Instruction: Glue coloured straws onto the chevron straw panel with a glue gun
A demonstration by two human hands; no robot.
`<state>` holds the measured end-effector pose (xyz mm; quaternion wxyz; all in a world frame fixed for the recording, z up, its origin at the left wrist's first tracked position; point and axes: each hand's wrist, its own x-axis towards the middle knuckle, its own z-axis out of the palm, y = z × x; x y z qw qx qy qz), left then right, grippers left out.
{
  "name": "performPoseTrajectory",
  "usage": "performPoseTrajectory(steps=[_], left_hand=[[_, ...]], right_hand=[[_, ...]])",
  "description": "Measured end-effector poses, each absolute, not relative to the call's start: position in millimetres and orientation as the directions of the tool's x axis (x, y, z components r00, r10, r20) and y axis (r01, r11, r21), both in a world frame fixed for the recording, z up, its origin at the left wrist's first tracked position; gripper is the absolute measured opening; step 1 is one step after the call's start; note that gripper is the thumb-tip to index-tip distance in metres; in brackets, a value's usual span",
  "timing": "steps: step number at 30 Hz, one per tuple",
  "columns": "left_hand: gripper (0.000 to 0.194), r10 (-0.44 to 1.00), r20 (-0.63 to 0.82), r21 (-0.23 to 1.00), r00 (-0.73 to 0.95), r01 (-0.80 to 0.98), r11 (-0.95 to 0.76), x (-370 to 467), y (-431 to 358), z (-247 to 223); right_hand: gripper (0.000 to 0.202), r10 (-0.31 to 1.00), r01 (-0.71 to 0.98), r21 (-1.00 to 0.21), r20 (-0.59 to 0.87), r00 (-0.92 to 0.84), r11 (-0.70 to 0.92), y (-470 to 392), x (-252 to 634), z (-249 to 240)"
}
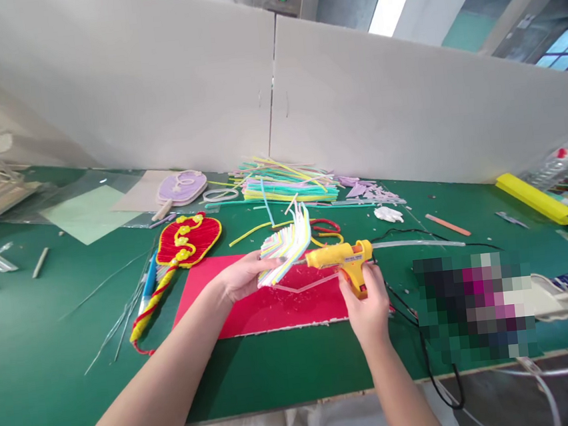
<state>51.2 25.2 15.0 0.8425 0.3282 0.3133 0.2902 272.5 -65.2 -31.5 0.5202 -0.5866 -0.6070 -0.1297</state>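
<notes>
My left hand (242,275) is closed on a fan-shaped piece made of pastel pipe cleaners (287,243), in white, yellow, blue and pink. In my right hand (367,302) is a yellow hot glue gun (343,254), gripped by its handle, with a clear glue stick (417,243) sticking out of its back. The gun's nozzle points left and meets or nearly meets the piece's right side; I cannot tell whether they touch. Both are held above a red mat (253,313) with strands of dried glue on it.
Left of the mat lies a red and yellow pipe-cleaner fan (189,241). Behind are a pile of pastel pipe cleaners (286,189), a purple fan (181,186) and scissors (326,226) with red handles. A black cord (425,353) trails right, near a blurred patch. A white partition (379,110) stands behind.
</notes>
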Motion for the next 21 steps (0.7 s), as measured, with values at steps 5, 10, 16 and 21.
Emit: performPoseTrajectory(steps=[5, 10, 16, 21], left_hand=[[0.037, 0.694, -0.320, 0.732, 0.645, -0.297, 0.613, 50.0, 25.5, 13.7], [0.039, 0.689, -0.296, 0.748, 0.662, -0.287, 0.598, 49.2, 26.6, 10.1], [0.037, 0.688, -0.304, 0.753, 0.659, -0.276, 0.597, 49.8, 26.0, 13.0], [0.040, 0.684, -0.330, 0.747, 0.651, -0.263, 0.610, 49.5, 25.2, 14.8]], right_hand=[[0.022, 0.574, 0.847, -0.464, 0.779, 0.251, 0.259, -64.9, 274.1, -33.1], [0.023, 0.560, 0.839, -0.474, 0.785, 0.265, 0.268, -64.6, 274.7, -32.8], [0.022, 0.550, 0.840, -0.467, 0.794, 0.260, 0.276, -64.9, 275.5, -30.3], [0.022, 0.556, 0.838, -0.480, 0.784, 0.277, 0.259, -65.1, 276.6, -30.1]])
